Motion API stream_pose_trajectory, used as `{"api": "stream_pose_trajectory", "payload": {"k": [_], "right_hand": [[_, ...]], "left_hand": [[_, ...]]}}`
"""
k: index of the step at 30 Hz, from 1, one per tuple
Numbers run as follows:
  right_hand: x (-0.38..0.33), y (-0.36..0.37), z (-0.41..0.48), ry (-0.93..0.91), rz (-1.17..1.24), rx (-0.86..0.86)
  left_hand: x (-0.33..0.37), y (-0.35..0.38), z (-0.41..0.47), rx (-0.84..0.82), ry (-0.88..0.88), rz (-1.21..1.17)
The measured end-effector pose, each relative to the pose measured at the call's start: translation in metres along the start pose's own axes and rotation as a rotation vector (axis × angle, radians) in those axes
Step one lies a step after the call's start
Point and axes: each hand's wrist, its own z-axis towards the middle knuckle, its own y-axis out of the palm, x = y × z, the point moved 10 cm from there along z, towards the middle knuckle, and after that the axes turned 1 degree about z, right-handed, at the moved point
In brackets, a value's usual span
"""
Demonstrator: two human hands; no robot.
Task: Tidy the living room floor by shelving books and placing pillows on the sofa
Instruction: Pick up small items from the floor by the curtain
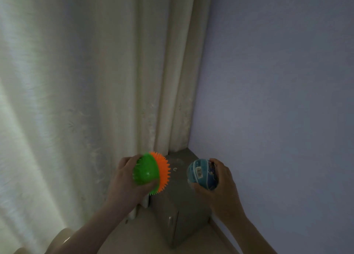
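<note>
Cabinet (182,211) hemmed: curtain (76,81) left, wall (277,81) right; open above.

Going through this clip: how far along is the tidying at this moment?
Done: nothing in this view confirms any finished step. In hand: the left hand grips a spiky green-and-orange ball and the right hand holds a blue ball, both above a grey cabinet in the corner beside the curtain. Left: neither ball is set down yet; the rest cannot be judged from this corner.
</note>
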Motion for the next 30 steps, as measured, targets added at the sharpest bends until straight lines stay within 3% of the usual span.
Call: {"api": "stream_pose_trajectory", "payload": {"k": [16, 30], "right_hand": [[0.14, 0.041, 0.227, 0.086, -0.011, -0.083], [0.267, 0.116, 0.364, 0.182, -0.019, -0.346]], "left_hand": [[-0.043, 0.147, 0.203, -0.032, -0.113, 0.125], [-0.131, 0.263, 0.286, -0.134, -0.422, 0.154]]}}
